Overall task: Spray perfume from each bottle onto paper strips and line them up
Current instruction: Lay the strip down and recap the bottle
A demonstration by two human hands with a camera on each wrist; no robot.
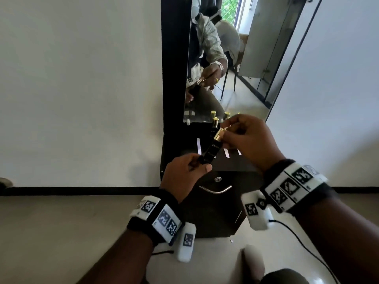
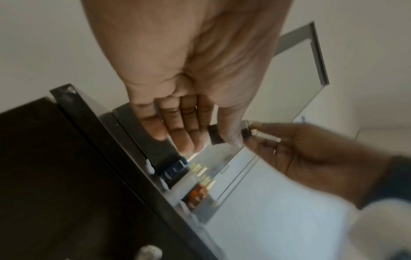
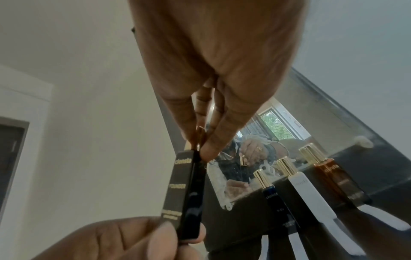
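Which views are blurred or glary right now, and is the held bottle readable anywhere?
Head view: sharp, wide-angle bending at the edges, bright window glare in the mirror. Left wrist view: smeared by motion blur, the black bottle barely shows behind the left hand. Right wrist view: the right hand is soft up close, yet the black bottle's label lettering is partly legible.

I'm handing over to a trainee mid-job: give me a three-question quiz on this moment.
1. True or false: the left hand holds the black bottle by its base.
2. What does the right hand pinch? A) a paper strip B) the gold cap C) the drawer handle
3. Fill in: capped bottles standing by the mirror in the right wrist view number ___.

Key: 1 true; 2 B; 3 three.
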